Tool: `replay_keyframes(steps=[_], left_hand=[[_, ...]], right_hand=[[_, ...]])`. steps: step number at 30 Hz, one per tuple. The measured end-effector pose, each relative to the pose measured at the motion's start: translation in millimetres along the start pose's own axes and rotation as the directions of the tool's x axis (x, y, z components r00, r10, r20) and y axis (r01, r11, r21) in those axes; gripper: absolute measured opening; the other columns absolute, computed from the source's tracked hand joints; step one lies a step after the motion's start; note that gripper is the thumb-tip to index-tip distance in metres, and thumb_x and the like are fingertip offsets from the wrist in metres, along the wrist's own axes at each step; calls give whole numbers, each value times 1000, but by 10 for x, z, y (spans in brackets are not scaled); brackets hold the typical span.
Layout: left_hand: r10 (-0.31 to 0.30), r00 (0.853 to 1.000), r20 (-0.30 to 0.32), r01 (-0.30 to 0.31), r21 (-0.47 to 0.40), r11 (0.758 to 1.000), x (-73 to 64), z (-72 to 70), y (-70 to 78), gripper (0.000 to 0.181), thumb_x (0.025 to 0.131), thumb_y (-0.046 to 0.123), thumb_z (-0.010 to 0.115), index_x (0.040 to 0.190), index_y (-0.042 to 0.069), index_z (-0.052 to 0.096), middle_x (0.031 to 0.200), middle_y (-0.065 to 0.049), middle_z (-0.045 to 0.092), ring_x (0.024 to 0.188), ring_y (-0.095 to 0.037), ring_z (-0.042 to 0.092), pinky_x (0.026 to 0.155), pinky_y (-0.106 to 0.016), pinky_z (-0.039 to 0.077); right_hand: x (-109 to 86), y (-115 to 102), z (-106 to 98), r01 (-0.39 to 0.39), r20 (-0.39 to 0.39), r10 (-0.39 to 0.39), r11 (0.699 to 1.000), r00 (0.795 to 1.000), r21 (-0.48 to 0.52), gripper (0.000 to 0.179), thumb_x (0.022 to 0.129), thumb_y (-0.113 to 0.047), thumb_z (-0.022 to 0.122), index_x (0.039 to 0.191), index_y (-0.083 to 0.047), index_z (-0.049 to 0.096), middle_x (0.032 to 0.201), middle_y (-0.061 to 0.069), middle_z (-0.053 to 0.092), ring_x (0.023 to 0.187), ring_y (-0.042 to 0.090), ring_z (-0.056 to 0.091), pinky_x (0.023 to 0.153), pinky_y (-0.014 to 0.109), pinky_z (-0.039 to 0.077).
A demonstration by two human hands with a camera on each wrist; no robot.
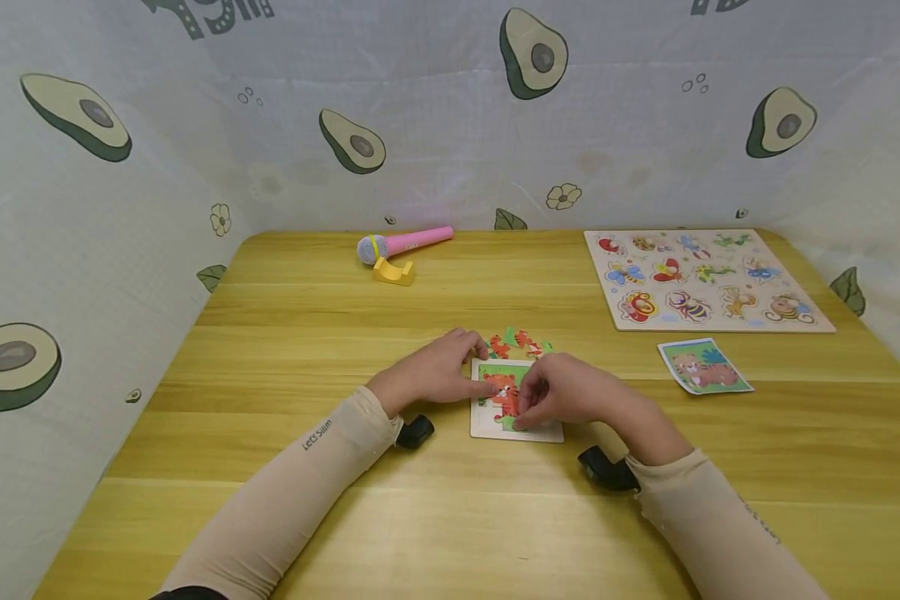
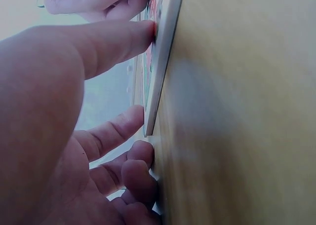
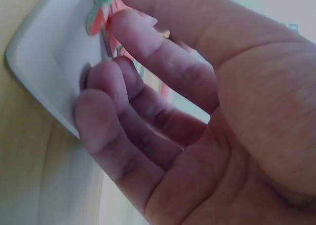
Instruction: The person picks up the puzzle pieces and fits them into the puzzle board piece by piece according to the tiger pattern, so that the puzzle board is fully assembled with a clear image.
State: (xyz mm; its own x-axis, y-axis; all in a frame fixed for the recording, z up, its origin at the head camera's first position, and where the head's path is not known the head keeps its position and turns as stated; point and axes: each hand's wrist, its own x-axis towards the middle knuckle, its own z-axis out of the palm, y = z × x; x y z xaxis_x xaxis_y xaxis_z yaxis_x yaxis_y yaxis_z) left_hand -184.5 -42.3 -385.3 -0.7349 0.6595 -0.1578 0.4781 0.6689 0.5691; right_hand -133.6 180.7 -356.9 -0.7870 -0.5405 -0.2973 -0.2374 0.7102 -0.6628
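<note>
A small jigsaw board [image 1: 484,427] with a part-filled tiger picture lies in the middle of the table. My left hand [image 1: 438,371] is at its left side; the straight thumb presses on the tiger picture and the other fingers reach around the far left corner. Over the board's right half, my right hand [image 1: 577,390] pinches a green and orange puzzle piece [image 3: 97,20] between thumb and index finger, low at the picture's lower part. Its remaining fingers curl close over the bare pale part of the board [image 3: 54,67]. Several loose puzzle pieces [image 1: 522,338] lie just beyond the board.
A picture card [image 1: 708,367] of bears lies to the right. Behind it is a large wooden insect puzzle board [image 1: 607,321]. At the back left are a pink toy microphone [image 1: 420,241] and a yellow curved block [image 1: 394,273]. A patterned cloth [image 1: 450,150] hangs behind the table.
</note>
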Motion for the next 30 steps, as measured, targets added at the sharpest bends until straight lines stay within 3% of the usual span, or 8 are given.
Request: replay_keyframes(steps=[5, 10, 15, 20, 25, 30], left_hand=[[-1, 1000, -1, 1, -6, 1000, -16, 0, 6, 46, 90, 45, 74, 120, 15, 55, 113, -1, 51, 99, -16, 52, 89, -31, 44], [-4, 1000, 0, 4, -2, 1000, -24, 3, 11, 47, 91, 47, 73, 120, 15, 55, 111, -1, 50, 99, -17, 51, 88, -31, 44], [-16, 1000, 14, 16, 7, 1000, -17, -7, 9, 48, 91, 49, 72, 121, 16, 54, 111, 0, 50, 98, -17, 52, 88, -31, 44], [-14, 1000, 21, 14, 6, 1000, -19, -21, 19, 46, 92, 49, 71, 121, 17, 54, 111, 1, 50, 97, -17, 51, 88, -31, 44], [5, 1000, 18, -5, -3, 1000, -31, -30, 17, 46, 92, 47, 71, 122, 16, 55, 112, 0, 50, 100, -17, 50, 89, -32, 43], [6, 1000, 19, -5, -13, 1000, -26, -23, -3, 45, 93, 47, 70, 122, 16, 56, 111, -1, 50, 100, -17, 50, 88, -32, 43]], right_hand=[[-7, 43, -14, 30, 16, -30, 999, 999, 26, 14, 82, -14, 85, 76, -12, 72, 69, -5, 64, 63, 9, 55, 62, 29, 47], [-35, 95, -74, 67, 17, -67, 998, 998, 16, 14, 82, -22, 85, 80, -15, 74, 72, -6, 66, 67, 11, 58, 64, 28, 49], [-78, 193, -199, -7, -120, 11, 999, 993, 32, 21, 83, -29, 85, 86, -12, 72, 77, -1, 61, 71, 18, 55, 63, 29, 46], [-93, 324, -265, -100, -262, 108, 994, 959, 45, 30, 88, -25, 80, 106, -3, 68, 95, 10, 60, 76, 22, 55, 64, 33, 48], [-73, 401, -253, -110, -331, 75, 990, 941, -89, 36, 95, -16, 70, 126, 1, 64, 116, 23, 58, 80, 24, 53, 71, 38, 44], [-27, 452, -194, -130, -349, 61, 976, 935, -177, 41, 100, -11, 61, 140, -2, 56, 122, 28, 52, 90, 30, 51, 77, 45, 44]])
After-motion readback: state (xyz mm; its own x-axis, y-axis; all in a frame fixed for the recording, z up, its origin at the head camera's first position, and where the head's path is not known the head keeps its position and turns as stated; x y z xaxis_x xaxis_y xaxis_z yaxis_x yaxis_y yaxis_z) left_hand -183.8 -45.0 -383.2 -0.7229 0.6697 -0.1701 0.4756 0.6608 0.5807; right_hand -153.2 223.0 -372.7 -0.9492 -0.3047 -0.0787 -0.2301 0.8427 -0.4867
